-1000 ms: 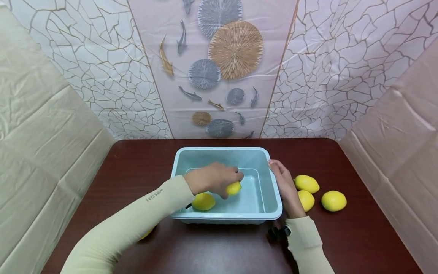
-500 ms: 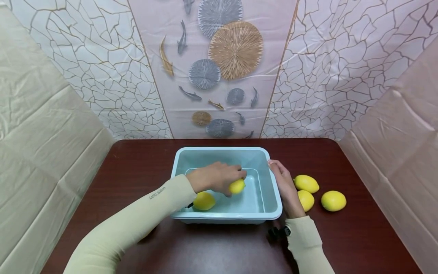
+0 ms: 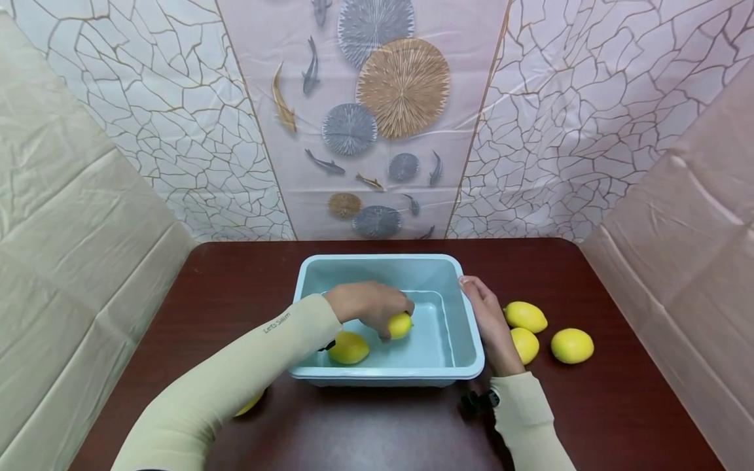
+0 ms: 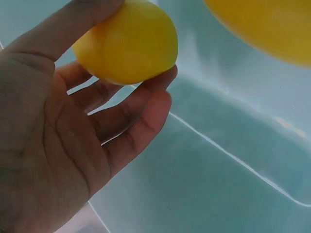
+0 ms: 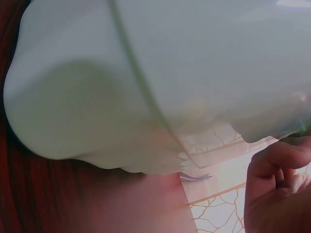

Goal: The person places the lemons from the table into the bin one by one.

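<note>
Inside the light-blue plastic basin (image 3: 433,327), my left hand (image 3: 377,307) holds a yellow lemon (image 3: 400,325) above or on the floor; which one I cannot tell. In the left wrist view, thumb and fingers pinch that lemon (image 4: 133,43). A second lemon (image 3: 349,348) lies in the basin's near left corner, just below the left wrist. My right hand (image 3: 489,320) grips the basin's right rim, its thumb over the edge. The right wrist view shows its curled fingers (image 5: 277,165) at the rim and the basin's outer wall (image 5: 194,58) close up.
Several more lemons lie on the dark red-brown table (image 3: 247,288): one (image 3: 526,317) and another (image 3: 525,345) beside the right hand, one (image 3: 572,346) farther right. Another lemon (image 3: 250,403) is mostly hidden under the left forearm. Fabric-covered walls (image 3: 665,216) enclose the table.
My left hand, with the lemon, shifts slightly right, then back left inside the basin. My right hand stays on the rim. The head view moves slightly.
</note>
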`<state>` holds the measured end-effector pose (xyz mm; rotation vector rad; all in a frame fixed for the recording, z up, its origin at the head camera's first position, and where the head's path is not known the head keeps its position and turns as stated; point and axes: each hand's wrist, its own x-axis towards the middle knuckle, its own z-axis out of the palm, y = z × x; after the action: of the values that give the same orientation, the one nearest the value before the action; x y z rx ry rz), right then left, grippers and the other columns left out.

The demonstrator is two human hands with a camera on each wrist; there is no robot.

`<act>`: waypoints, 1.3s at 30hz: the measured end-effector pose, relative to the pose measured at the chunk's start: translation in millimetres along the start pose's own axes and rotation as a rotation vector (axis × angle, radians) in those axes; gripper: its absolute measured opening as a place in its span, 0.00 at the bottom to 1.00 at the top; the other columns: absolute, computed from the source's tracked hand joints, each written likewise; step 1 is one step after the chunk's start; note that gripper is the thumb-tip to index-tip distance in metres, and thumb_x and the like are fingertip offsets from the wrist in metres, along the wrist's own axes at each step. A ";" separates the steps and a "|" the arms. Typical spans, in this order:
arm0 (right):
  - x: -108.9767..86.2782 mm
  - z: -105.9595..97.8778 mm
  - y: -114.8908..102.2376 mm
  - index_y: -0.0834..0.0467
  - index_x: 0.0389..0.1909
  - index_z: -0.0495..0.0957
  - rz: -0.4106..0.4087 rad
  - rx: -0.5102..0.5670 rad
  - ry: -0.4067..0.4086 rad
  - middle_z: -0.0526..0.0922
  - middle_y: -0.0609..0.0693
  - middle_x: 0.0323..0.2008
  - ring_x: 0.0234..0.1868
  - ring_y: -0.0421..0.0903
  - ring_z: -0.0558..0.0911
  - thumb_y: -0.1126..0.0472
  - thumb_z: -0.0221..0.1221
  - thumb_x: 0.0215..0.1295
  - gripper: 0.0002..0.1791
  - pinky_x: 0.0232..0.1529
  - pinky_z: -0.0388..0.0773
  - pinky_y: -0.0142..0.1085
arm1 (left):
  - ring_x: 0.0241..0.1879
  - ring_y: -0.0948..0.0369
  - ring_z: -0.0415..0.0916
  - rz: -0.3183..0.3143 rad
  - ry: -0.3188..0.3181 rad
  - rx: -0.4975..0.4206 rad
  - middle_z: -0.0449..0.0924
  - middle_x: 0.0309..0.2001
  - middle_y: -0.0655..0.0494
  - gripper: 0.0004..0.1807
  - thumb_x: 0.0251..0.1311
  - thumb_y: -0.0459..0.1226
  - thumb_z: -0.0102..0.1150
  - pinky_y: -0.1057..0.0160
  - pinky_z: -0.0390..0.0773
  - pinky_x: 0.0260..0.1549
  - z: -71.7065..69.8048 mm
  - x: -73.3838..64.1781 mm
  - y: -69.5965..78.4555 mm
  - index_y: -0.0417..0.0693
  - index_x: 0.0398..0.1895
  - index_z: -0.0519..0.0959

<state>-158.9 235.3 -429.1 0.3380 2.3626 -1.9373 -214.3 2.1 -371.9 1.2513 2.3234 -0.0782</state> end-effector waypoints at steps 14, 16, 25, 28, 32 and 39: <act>-0.8 -0.8 0.7 0.58 0.63 0.72 -0.027 0.035 0.006 0.79 0.48 0.40 0.35 0.39 0.80 0.42 0.46 0.84 0.25 0.36 0.82 0.32 | 0.46 0.60 0.74 -0.053 -0.077 -0.085 0.77 0.47 0.63 0.28 0.62 0.43 0.77 0.60 0.77 0.50 3.5 7.5 -8.9 0.53 0.64 0.78; -0.7 -0.6 0.9 0.58 0.62 0.72 -0.027 0.033 0.007 0.78 0.49 0.40 0.36 0.39 0.80 0.42 0.46 0.84 0.25 0.37 0.81 0.32 | 0.46 0.60 0.74 -0.065 -0.076 -0.096 0.77 0.47 0.63 0.28 0.62 0.42 0.77 0.60 0.77 0.51 4.4 7.6 -9.9 0.54 0.64 0.78; -0.3 0.9 1.3 0.58 0.63 0.72 -0.023 0.008 0.018 0.78 0.53 0.45 0.39 0.40 0.80 0.40 0.46 0.83 0.27 0.39 0.81 0.32 | 0.47 0.59 0.74 -0.084 -0.093 -0.134 0.77 0.47 0.63 0.27 0.62 0.40 0.77 0.59 0.77 0.51 7.8 6.6 -12.1 0.55 0.63 0.78; 0.3 2.0 1.1 0.58 0.63 0.72 -0.026 0.009 0.019 0.78 0.53 0.45 0.38 0.40 0.80 0.40 0.46 0.83 0.27 0.39 0.81 0.32 | 0.47 0.60 0.74 -0.092 -0.104 -0.154 0.78 0.48 0.63 0.26 0.62 0.40 0.77 0.60 0.78 0.50 8.5 5.8 -12.4 0.55 0.62 0.79; 0.6 2.5 0.7 0.58 0.63 0.72 -0.024 0.010 0.011 0.78 0.53 0.45 0.38 0.40 0.80 0.40 0.46 0.83 0.27 0.38 0.82 0.32 | 0.46 0.60 0.75 -0.094 -0.111 -0.170 0.78 0.50 0.63 0.25 0.62 0.39 0.77 0.61 0.78 0.50 9.1 5.0 -12.5 0.55 0.61 0.79; -1.6 2.4 0.6 0.58 0.64 0.71 -0.029 0.025 0.002 0.79 0.51 0.43 0.37 0.41 0.81 0.40 0.46 0.83 0.27 0.38 0.83 0.33 | 0.47 0.61 0.74 -0.084 -0.105 -0.168 0.78 0.53 0.63 0.25 0.63 0.40 0.76 0.62 0.78 0.48 10.5 7.1 -12.6 0.55 0.63 0.79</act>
<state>-157.4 232.9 -429.9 0.3088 2.3589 -1.9815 -223.5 -2.6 -386.5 1.0420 2.2408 0.0221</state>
